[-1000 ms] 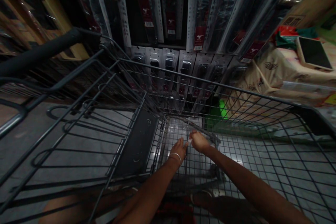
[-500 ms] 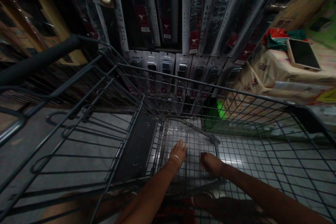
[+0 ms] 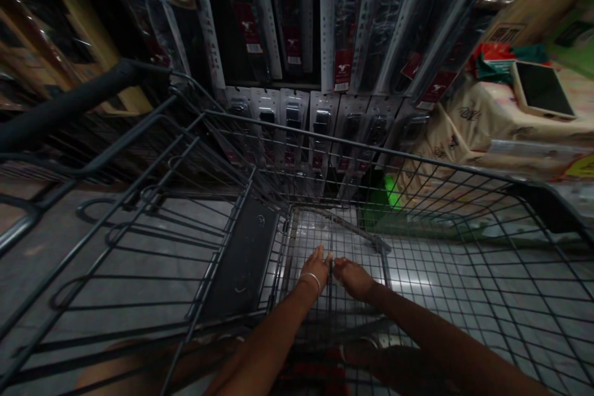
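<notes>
1. The right hand (image 3: 355, 277) has moved back up beside the left hand (image 3: 317, 265); fingertips meet.
2. Both rest on the shopping cart (image 3: 417, 272) floor; grip indeterminate.
3. Left hand unchanged.

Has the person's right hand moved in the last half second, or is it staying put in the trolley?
Yes. The right hand has slid left along the wire floor of the cart and now sits right beside the left hand, which has kept its place.

Dark wire-metal cart (image 3: 417, 241), glossy plastic packs (image 3: 334, 18) — shiny
</notes>
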Demonstrator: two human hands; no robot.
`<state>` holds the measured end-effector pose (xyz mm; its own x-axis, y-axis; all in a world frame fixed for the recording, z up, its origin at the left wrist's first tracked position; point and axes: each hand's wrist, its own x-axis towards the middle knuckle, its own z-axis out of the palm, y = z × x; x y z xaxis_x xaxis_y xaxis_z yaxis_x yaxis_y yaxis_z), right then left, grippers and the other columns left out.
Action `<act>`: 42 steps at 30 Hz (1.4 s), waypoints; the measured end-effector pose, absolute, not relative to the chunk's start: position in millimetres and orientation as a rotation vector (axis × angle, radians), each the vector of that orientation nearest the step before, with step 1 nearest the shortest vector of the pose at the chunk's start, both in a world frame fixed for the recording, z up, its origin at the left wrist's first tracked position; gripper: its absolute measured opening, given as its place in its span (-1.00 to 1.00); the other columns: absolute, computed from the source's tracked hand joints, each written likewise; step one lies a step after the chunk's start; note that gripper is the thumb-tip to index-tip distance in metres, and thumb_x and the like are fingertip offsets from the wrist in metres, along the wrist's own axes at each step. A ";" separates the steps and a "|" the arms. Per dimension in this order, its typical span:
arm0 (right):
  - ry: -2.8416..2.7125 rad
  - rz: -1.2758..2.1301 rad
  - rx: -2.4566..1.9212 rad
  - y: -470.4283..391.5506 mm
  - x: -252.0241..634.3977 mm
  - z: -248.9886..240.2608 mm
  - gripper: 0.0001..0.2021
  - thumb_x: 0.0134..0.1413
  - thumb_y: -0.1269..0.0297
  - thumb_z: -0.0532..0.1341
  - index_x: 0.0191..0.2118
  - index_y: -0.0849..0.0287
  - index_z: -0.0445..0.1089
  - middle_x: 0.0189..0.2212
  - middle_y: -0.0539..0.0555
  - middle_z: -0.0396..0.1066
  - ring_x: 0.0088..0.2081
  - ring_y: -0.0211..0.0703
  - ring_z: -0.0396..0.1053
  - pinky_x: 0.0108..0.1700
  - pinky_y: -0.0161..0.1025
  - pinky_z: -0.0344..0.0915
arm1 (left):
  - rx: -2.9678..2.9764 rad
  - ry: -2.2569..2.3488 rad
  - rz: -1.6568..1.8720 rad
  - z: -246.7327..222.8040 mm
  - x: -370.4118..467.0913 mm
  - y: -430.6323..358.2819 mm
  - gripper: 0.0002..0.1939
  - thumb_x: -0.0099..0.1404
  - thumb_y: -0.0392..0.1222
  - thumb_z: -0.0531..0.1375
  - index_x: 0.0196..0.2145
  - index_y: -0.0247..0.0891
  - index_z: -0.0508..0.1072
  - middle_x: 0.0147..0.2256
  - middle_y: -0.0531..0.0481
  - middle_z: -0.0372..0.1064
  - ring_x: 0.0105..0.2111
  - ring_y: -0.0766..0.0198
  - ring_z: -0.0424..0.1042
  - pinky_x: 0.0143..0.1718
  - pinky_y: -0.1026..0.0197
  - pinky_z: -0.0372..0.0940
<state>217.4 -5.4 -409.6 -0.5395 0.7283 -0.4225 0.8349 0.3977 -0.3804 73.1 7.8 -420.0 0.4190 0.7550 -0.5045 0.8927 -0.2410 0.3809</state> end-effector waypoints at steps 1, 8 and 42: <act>2.466 -0.806 1.348 -6.6 221.3 -410.2 -0.68 -0.04 0.63 -0.01 -0.23 0.30 0.41 -0.19 0.23 0.41 -0.13 -0.11 0.34 -0.09 -0.27 0.22 | 2.061 1.384 -0.285 -420.5 73.2 7.7 -0.36 0.16 -0.35 0.15 0.19 -0.20 0.10 0.26 -0.17 -0.27 0.25 0.09 -0.20 0.22 0.12 -0.04; 2.400 -0.737 1.253 -8.7 259.4 -401.8 -0.74 -0.04 0.61 0.03 -0.29 0.33 0.43 -0.23 0.27 0.43 -0.18 -0.10 0.36 -0.19 -0.29 0.23 | 2.138 1.370 -0.337 -426.8 73.9 6.6 -0.28 0.13 -0.27 0.23 0.21 -0.17 0.05 0.27 -0.17 -0.29 0.25 0.07 -0.22 0.21 0.10 -0.03; 2.313 -0.815 1.303 -3.5 305.0 -380.2 -0.77 -0.05 0.59 0.02 -0.42 0.30 0.41 -0.27 0.24 0.41 -0.21 -0.11 0.35 -0.18 -0.27 0.19 | 2.216 1.321 -0.324 -418.0 73.1 4.7 -0.35 0.21 -0.19 0.16 0.22 -0.24 0.04 0.27 -0.21 -0.25 0.25 0.00 -0.21 0.25 0.03 -0.10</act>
